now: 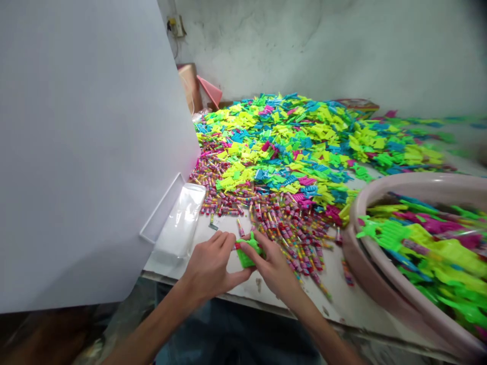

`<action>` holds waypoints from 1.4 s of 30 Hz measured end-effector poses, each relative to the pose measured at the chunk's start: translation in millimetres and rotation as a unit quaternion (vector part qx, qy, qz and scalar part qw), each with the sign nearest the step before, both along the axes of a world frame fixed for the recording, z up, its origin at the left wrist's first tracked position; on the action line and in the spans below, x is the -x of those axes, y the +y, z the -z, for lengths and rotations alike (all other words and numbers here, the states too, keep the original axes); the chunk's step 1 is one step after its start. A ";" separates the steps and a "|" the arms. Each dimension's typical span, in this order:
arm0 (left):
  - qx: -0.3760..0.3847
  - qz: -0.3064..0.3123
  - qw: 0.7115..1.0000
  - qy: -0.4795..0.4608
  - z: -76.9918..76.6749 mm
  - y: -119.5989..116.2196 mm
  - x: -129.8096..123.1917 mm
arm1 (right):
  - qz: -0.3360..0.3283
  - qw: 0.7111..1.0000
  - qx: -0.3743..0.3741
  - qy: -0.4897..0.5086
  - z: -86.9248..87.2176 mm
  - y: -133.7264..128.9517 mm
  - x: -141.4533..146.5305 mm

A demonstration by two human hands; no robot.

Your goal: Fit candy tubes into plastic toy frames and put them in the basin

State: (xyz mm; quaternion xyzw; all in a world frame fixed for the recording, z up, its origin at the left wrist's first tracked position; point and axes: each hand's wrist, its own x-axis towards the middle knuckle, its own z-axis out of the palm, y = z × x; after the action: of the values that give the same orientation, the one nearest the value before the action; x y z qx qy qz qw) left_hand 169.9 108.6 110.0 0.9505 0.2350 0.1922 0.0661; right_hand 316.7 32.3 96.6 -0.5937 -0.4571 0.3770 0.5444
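My right hand [274, 264] grips a small bright-green plastic toy piece [246, 258] near the table's front edge, its fingers over the top. My left hand [209, 266] is closed at the piece's left side, with its thumb stretched along the lower edge. Between the left fingertips and the green piece shows the red end of a small tube [238, 246]; the rest of it is hidden. Just beyond my hands lies a heap of pink-labelled tubes [283, 228] with coloured filling. Behind that rises a large pile of yellow, green, blue and pink plastic pieces [304, 132].
A pale pink tub [355, 238] full of plastic pieces stands at the right. Clear plastic bags [180, 223] lie left of my hands, beside a large white panel [83, 152]. A wall [323, 50] closes off the back, with a pink triangular piece [210, 91] near it.
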 end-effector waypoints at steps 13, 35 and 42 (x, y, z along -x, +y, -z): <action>0.010 -0.081 0.996 0.032 1.3 0.8 -0.1 | 0.021 0.999 0.014 0.020 1.1 -0.7 4.0; 0.032 -0.034 0.998 -0.041 8.5 6.1 7.7 | -0.003 1.000 0.009 0.023 2.3 0.2 3.4; -0.047 -0.014 0.999 -0.016 7.2 8.4 9.6 | -0.020 1.000 0.018 -0.010 -0.3 -0.7 4.8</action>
State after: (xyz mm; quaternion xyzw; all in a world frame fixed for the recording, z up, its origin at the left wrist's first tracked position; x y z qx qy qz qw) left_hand 160.2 116.9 102.8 0.9459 0.2381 0.2193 0.0227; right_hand 311.9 31.6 97.0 -0.5983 -0.4676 0.3899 0.5210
